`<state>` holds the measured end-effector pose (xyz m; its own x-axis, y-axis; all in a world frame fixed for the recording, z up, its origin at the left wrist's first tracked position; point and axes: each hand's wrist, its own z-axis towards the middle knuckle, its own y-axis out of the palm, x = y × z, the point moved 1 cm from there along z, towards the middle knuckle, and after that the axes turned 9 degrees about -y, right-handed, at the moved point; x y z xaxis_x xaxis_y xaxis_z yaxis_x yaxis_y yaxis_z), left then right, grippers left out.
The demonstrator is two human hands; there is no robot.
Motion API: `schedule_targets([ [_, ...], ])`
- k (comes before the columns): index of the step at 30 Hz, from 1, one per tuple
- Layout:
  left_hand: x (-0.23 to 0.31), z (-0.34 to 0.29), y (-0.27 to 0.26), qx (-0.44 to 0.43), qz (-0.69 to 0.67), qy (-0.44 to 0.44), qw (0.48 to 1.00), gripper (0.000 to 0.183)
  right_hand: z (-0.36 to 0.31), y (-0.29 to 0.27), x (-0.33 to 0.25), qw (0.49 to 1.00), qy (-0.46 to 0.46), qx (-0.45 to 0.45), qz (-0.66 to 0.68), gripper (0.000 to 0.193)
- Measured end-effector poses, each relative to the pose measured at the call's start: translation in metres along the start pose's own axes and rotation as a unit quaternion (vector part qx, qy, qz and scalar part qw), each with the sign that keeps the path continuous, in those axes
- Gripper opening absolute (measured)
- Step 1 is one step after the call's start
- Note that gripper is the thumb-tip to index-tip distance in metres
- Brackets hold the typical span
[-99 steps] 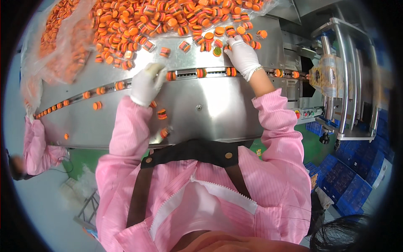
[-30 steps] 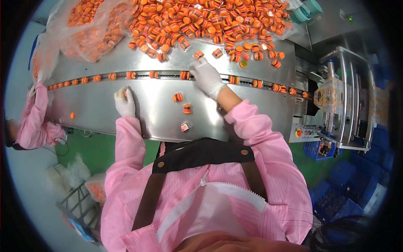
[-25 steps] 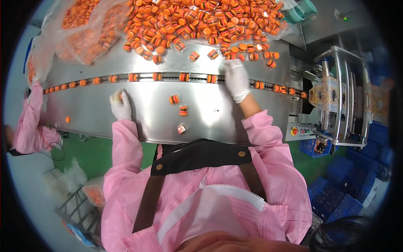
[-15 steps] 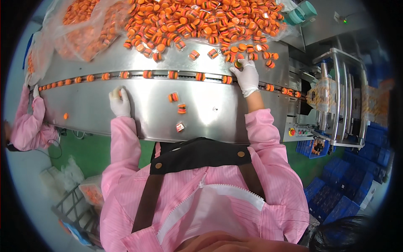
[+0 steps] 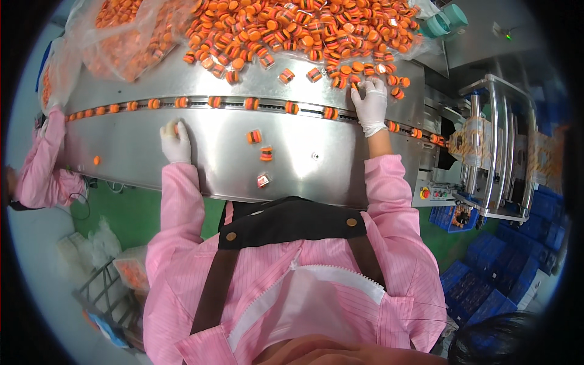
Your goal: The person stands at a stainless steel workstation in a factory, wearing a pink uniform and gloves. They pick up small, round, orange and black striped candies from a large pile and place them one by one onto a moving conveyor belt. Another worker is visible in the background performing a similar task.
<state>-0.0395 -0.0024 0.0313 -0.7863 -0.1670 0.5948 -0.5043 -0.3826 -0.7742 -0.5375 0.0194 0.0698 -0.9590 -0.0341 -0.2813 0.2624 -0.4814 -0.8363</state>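
Two white-gloved hands, apart, above a steel worktop (image 5: 222, 167). The right hand (image 5: 370, 104), nearer the far pile of orange burger-shaped sweets (image 5: 292, 30), extends across the channel (image 5: 272, 106) to the pile's near edge, thumb and fingers at one sweet (image 5: 354, 86); whether they grip it, I cannot tell. The left hand (image 5: 176, 143), on the near side, curls around an orange piece (image 5: 176, 129). Sweets in the channel lie with stacked layers along its left-right run. No writing is readable.

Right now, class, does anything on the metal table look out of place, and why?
Yes: three loose pieces lie on the near side of the metal table, and one orange piece sits farther left, all outside the tidy row in the track.
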Motion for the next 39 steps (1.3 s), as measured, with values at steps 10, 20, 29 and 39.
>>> schedule_targets([
  [10, 0.007, 0.0, -0.001, 0.013, -0.002, 0.015, 1.0, 0.019, 0.02, 0.01, 0.019, 0.964, 0.066, -0.131, 0.222, 0.032],
  [20, 0.008, -0.003, -0.003, 0.005, 0.004, 0.002, 1.0, 0.019, 0.019, 0.016, 0.005, 0.968, -0.012, -0.193, 0.162, 0.048],
  [29, 0.013, -0.003, -0.004, 0.007, 0.002, -0.005, 1.0, 0.018, 0.025, 0.023, -0.006, 0.986, 0.004, -0.164, 0.015, 0.036],
  [39, 0.007, -0.002, -0.003, 0.03, 0.01, 0.022, 0.999, 0.015, -0.006, -0.007, -0.007, 0.888, 0.174, -0.031, 0.424, 0.023],
])
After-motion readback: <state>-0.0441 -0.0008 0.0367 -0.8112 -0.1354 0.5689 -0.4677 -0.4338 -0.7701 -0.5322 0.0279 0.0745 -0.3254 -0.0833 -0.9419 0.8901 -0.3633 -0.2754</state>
